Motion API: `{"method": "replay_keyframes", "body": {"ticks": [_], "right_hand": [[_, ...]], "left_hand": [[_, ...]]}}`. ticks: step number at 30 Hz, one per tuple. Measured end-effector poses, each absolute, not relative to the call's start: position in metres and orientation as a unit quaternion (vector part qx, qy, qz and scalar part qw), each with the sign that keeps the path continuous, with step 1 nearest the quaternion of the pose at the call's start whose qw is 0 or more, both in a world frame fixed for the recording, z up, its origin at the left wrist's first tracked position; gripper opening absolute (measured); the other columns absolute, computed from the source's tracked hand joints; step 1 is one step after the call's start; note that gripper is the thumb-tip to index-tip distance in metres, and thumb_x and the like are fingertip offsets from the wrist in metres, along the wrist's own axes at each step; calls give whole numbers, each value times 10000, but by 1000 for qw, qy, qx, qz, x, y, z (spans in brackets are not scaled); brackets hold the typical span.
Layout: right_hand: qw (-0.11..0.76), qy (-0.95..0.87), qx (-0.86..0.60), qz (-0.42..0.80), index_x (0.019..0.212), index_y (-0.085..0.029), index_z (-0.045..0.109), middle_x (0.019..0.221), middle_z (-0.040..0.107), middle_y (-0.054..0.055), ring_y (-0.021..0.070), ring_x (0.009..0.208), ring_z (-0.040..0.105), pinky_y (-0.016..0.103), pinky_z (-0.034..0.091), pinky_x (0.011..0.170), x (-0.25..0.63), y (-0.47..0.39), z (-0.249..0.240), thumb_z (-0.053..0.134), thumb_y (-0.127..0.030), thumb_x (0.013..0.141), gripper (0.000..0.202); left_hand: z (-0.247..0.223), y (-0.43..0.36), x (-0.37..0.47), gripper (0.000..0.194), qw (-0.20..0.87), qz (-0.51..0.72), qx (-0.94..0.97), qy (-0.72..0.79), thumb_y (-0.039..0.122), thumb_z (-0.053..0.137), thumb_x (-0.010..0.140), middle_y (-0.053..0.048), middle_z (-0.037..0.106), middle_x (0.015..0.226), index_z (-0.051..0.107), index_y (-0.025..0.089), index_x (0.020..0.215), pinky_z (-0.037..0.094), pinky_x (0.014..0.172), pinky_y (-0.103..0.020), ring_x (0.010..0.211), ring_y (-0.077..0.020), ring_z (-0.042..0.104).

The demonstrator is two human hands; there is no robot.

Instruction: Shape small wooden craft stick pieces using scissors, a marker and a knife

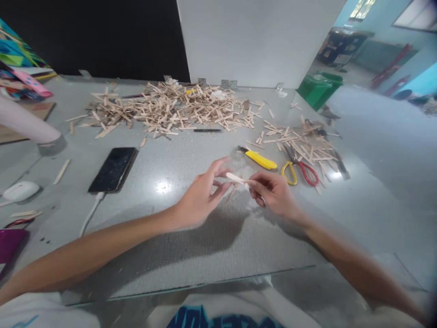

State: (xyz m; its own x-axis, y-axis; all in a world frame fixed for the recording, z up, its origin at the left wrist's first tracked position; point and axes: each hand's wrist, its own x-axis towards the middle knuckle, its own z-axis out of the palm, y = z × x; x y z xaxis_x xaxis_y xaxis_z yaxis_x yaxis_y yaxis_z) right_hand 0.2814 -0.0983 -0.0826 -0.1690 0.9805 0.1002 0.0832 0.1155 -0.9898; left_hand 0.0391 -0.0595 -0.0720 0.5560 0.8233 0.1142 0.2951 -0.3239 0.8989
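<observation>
Near the middle of the table, my right hand pinches one end of a pale wooden stick. My left hand is at the other end, its thumb and fingers apart around the tip; contact there is unclear. Small wood pieces under the stick are blurred. Just beyond my right hand lie a yellow cutter and scissors with one yellow and one red handle. A large heap of wooden sticks spreads along the back, with a smaller pile at the right.
A black phone with a white cable lies left of my left hand. Farther left are a white mouse, a purple object and another person's forearm. A green bin stands beyond the table's right side.
</observation>
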Motion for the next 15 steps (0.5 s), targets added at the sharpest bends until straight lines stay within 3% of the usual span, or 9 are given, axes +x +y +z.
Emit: {"method": "replay_keyframes", "body": {"ticks": [3, 6, 9, 12, 15], "right_hand": [[488, -573, -461, 470, 879, -208, 676, 655, 631, -35, 86, 440, 519, 229, 398, 404, 279, -101, -84, 779, -581, 998, 405], [492, -573, -465, 463, 885, -210, 671, 658, 638, -34, 88, 440, 531, 231, 413, 409, 277, -101, -87, 774, -575, 1004, 398], [480, -580, -464, 466, 904, -213, 669, 656, 633, -36, 92, 444, 527, 236, 413, 418, 277, -101, -91, 746, -581, 1021, 394], [463, -601, -460, 460, 916, -215, 678, 662, 622, -37, 92, 458, 499, 241, 393, 437, 277, -101, -97, 696, -540, 1059, 356], [441, -639, -464, 427, 904, -214, 688, 657, 602, -39, 96, 494, 474, 253, 378, 484, 277, -104, -99, 655, -431, 1089, 286]], "left_hand": [[-73, -63, 40, 586, 554, 273, 691, 375, 450, 563, 1128, -188, 727, 1393, 359, 224, 1629, 622, 974, -423, 1155, -258, 774], [-72, -67, 44, 629, 646, 224, 643, 345, 358, 674, 1067, -148, 752, 1300, 363, 243, 1601, 643, 862, -363, 1050, -230, 800], [-68, -69, 47, 570, 667, 226, 634, 320, 238, 690, 1020, -97, 776, 1179, 447, 228, 1536, 622, 747, -292, 884, -176, 800], [-65, -69, 49, 415, 678, 226, 630, 303, 275, 684, 1025, -71, 784, 1039, 548, 185, 1407, 603, 637, -271, 779, -172, 782], [-65, -69, 50, 378, 687, 239, 614, 306, 337, 731, 1009, -49, 773, 945, 582, 168, 1312, 599, 601, -264, 748, -176, 773]]}}
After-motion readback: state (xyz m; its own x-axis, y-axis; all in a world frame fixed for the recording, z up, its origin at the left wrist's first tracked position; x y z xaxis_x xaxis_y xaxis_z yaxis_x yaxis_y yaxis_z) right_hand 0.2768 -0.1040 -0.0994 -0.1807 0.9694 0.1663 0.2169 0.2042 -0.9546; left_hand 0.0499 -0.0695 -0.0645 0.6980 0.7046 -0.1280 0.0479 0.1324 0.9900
